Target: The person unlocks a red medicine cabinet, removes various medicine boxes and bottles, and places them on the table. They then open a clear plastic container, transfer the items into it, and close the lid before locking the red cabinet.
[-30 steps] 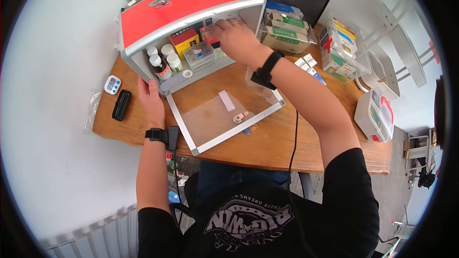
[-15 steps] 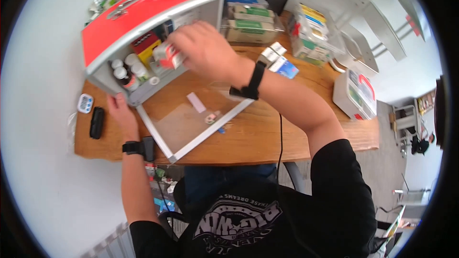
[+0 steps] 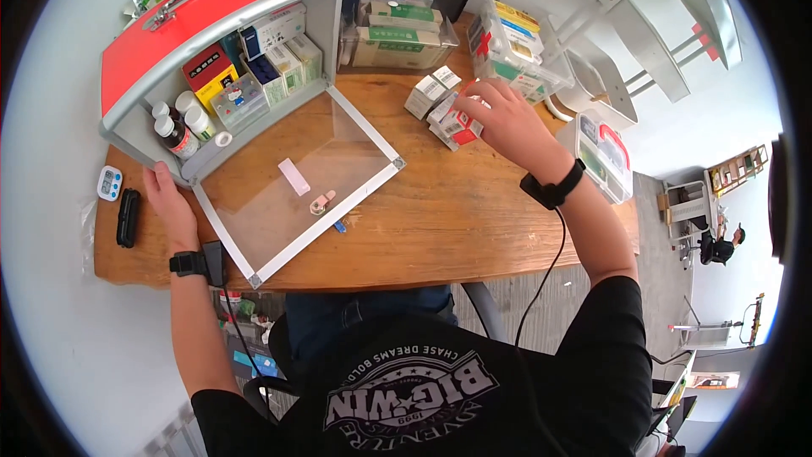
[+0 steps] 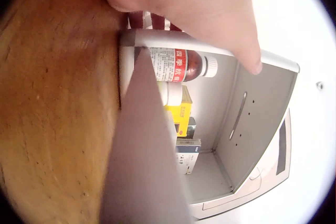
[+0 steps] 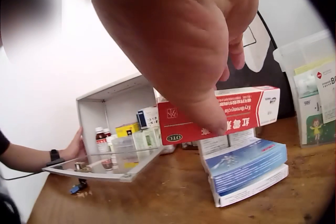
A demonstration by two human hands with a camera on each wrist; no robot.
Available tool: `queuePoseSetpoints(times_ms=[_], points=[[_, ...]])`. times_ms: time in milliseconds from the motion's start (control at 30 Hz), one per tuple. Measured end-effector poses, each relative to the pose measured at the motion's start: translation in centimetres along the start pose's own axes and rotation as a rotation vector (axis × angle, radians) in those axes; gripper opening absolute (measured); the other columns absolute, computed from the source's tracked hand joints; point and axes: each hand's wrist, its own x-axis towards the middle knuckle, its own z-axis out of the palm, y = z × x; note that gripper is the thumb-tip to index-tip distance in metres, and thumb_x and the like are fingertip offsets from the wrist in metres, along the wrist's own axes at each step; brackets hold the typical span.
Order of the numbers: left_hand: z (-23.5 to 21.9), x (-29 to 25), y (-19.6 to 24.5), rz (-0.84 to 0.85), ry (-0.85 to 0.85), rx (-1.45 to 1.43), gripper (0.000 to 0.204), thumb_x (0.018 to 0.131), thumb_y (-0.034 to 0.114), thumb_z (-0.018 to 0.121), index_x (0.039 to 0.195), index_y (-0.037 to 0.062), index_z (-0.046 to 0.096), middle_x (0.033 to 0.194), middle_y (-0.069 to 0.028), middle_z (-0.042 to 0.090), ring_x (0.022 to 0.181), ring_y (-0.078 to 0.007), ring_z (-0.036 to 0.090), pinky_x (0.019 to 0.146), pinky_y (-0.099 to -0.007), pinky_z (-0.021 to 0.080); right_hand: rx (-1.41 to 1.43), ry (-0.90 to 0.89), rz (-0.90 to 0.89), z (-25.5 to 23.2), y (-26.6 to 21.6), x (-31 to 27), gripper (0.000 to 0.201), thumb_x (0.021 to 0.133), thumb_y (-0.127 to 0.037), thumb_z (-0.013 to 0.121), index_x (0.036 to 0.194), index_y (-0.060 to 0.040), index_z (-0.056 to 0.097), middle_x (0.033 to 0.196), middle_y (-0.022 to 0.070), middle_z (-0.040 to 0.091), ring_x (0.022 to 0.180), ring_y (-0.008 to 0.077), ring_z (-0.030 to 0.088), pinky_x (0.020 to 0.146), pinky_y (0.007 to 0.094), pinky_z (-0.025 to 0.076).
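My right hand (image 3: pixel 512 123) pinches a red and white medicine box (image 5: pixel 247 108), with the thumb flat on its printed face and the other fingers mostly hidden. The box hangs over blue and white medicine boxes (image 5: pixel 247 166) on the table. With its fingers fairly straight, my left hand (image 3: pixel 172 210) rests against the lower left front corner of a red-topped medicine case (image 3: pixel 220 8). Inside the case stand a brown bottle (image 4: pixel 194 65), white bottles (image 3: pixel 200 124), a red and yellow box (image 3: pixel 210 74), a clear small box (image 3: pixel 239 101) and several upright cartons (image 3: pixel 292 63).
The case's framed clear door (image 3: pixel 338 178) lies lowered, with a pink strip (image 3: pixel 293 176) in view there. Clear bins (image 3: pixel 397 38) of boxes and a lidded white box (image 3: pixel 599 152) stand behind and right. A timer (image 3: pixel 110 184) and black case (image 3: pixel 128 217) lie left.
My right hand has drawn the red and white box out of the case and carried it right to the blue and white boxes. My left hand stays at the case's corner. The head view has shifted.
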Motion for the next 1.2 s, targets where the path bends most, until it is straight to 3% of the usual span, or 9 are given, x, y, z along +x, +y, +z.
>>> queuePoseSetpoints(times_ms=[167, 400, 500, 633, 700, 767, 900, 967, 1200], points=[[0.0, 0.0, 0.0, -0.006, -0.02, 0.006, 0.054, 0.113, 0.033, 0.052, 0.15, -0.0069, 0.05, 0.142, -0.0139, 0.061, 0.127, -0.0209, 0.056, 0.112, -0.0344, 0.04, 0.108, -0.136, 0.058, 1.8, -0.2, 0.7, 0.065, 0.078, 0.009, 0.068, 0.137, -0.0184, 0.063, 0.13, 0.0084, 0.06, 0.125, 0.0331, 0.058, 0.101, 0.042, 0.055], [0.7, -0.8, 1.4, 0.058, -0.017, 0.045, 0.044, 0.113, 0.03, 0.051, 0.139, -0.0045, 0.056, 0.132, -0.0104, 0.063, 0.12, -0.0182, 0.057, 0.107, -0.0336, 0.043, 0.206, 0.041, 0.01, -1.2, -4.4, 2.9, 0.054, 0.083, -0.003, 0.073, 0.135, -0.0123, 0.062, 0.127, 0.0113, 0.062, 0.12, 0.0323, 0.061, 0.096, 0.0436, 0.056], [0.8, -0.9, 1.5, 0.03, -0.039, 0.027, 0.048, 0.112, 0.027, 0.054, 0.148, -0.0049, 0.051, 0.142, -0.0122, 0.06, 0.129, -0.0207, 0.056, 0.113, -0.0349, 0.041, 0.36, 0.155, -0.167, -2.0, -9.0, 7.6, 0.053, 0.084, -0.004, 0.072, 0.135, -0.0087, 0.061, 0.124, 0.013, 0.062, 0.117, 0.0334, 0.061, 0.096, 0.0437, 0.055], [0.6, -0.7, 1.5, 0.051, -0.013, 0.034, 0.042, 0.113, 0.031, 0.049, 0.133, -0.0048, 0.059, 0.126, -0.0104, 0.066, 0.114, -0.0183, 0.057, 0.103, -0.0338, 0.045, 0.29, 0.342, -0.226, 2.4, -11.5, 17.4, 0.06, 0.086, -0.003, 0.067, 0.144, -0.0022, 0.053, 0.128, 0.0171, 0.061, 0.118, 0.0348, 0.061, 0.103, 0.043, 0.052], [0.6, -0.8, 1.8, 0.002, -0.038, 0.032, 0.051, 0.111, 0.024, 0.054, 0.152, -0.006, 0.046, 0.147, -0.0138, 0.058, 0.134, -0.0219, 0.054, 0.116, -0.0356, 0.04, 0.15, 0.4, -0.126, 4.8, -11.5, 23.1, 0.061, 0.089, -0.003, 0.063, 0.148, -0.0033, 0.049, 0.127, 0.0185, 0.064, 0.118, 0.0368, 0.063, 0.104, 0.0434, 0.053], [0.7, -0.8, 2.0, 0.015, -0.036, 0.033, 0.052, 0.111, 0.023, 0.055, 0.153, -0.0059, 0.045, 0.148, -0.0138, 0.058, 0.134, -0.0222, 0.055, 0.116, -0.0357, 0.04, -0.007, 0.193, 0.018, 6.1, -11.0, 27.5, 0.051, 0.089, -0.006, 0.063, 0.14, -0.0003, 0.059, 0.119, 0.0212, 0.071, 0.118, 0.0379, 0.067, 0.101, 0.0439, 0.055], [0.8, -0.7, 1.9, 0.055, -0.055, 0.002, 0.053, 0.11, 0.025, 0.057, 0.152, -0.0057, 0.046, 0.147, -0.0132, 0.058, 0.133, -0.0215, 0.055, 0.115, -0.0358, 0.041, -0.073, 0.16, -0.071, 7.9, -9.4, 31.9, 0.038, 0.093, -0.012, 0.062, 0.128, -0.0006, 0.069, 0.116, 0.0207, 0.074, 0.117, 0.0363, 0.069, 0.101, 0.0449, 0.055], [0.7, -0.7, 1.7, 0.052, -0.054, -0.006, 0.053, 0.11, 0.026, 0.057, 0.152, -0.0057, 0.047, 0.146, -0.013, 0.058, 0.133, -0.0212, 0.055, 0.115, -0.0358, 0.041, -0.094, -0.141, -0.024, 6.4, -10.0, 32.2, 0.043, 0.096, -0.01, 0.059, 0.138, -0.0019, 0.066, 0.144, 0.0228, 0.063, 0.134, 0.0384, 0.061, 0.112, 0.0497, 0.048], [0.9, -0.8, 2.1, 0.042, -0.055, -0.009, 0.049, 0.11, 0.023, 0.057, 0.149, -0.0052, 0.049, 0.143, -0.0115, 0.06, 0.13, -0.0198, 0.056, 0.113, -0.0348, 0.042, -0.12, -0.113, -0.034, 7.7, -9.3, 33.2, 0.042, 0.096, -0.01, 0.059, 0.137, -0.0006, 0.066, 0.143, 0.0224, 0.063, 0.134, 0.0375, 0.06, 0.117, 0.0478, 0.044]])
